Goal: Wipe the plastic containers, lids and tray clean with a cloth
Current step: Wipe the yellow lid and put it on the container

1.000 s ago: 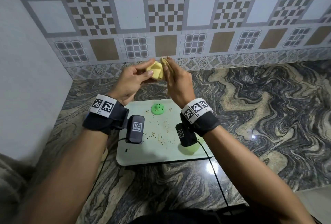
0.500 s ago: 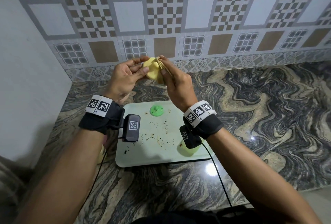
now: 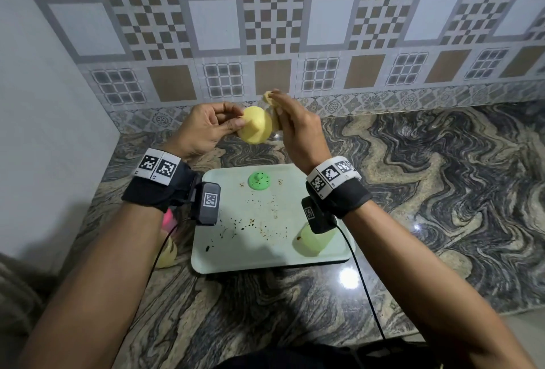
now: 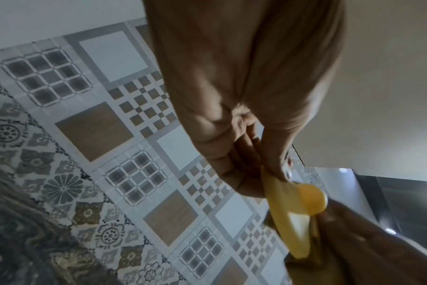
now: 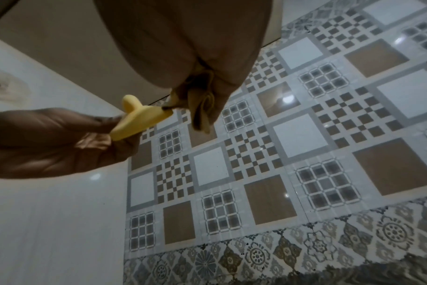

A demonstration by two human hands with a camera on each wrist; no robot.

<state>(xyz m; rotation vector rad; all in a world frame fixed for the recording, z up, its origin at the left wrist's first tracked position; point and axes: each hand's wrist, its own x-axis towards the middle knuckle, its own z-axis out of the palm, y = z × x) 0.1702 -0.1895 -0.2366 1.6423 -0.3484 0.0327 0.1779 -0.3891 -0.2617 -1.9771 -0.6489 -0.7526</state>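
A round yellow lid [image 3: 256, 129] with a knob is held up above the counter, pinched at its edge by my left hand [image 3: 206, 129]. The lid [image 4: 290, 208] shows edge-on under my thumb in the left wrist view, and its knob [image 5: 130, 105] points up in the right wrist view. My right hand [image 3: 295, 129] grips a bunched yellowish cloth [image 3: 269, 97] against the lid's far side; the cloth [image 5: 200, 104] hangs from my fingers. Below lies the pale tray [image 3: 230, 259], speckled with crumbs, bearing a green lid [image 3: 259, 181] and a pale green container [image 3: 309, 243].
A pink item [image 3: 168, 219] and a yellow container [image 3: 168, 255] sit on the marble counter [image 3: 427, 191] left of the tray, partly behind my left wrist. The tiled wall [image 3: 295, 29] rises just behind my hands, and a plain white wall [image 3: 44, 132] closes the left side.
The lid has turned so that its round face and knob now show toward me. My right hand with the cloth has shifted to the lid's right side.
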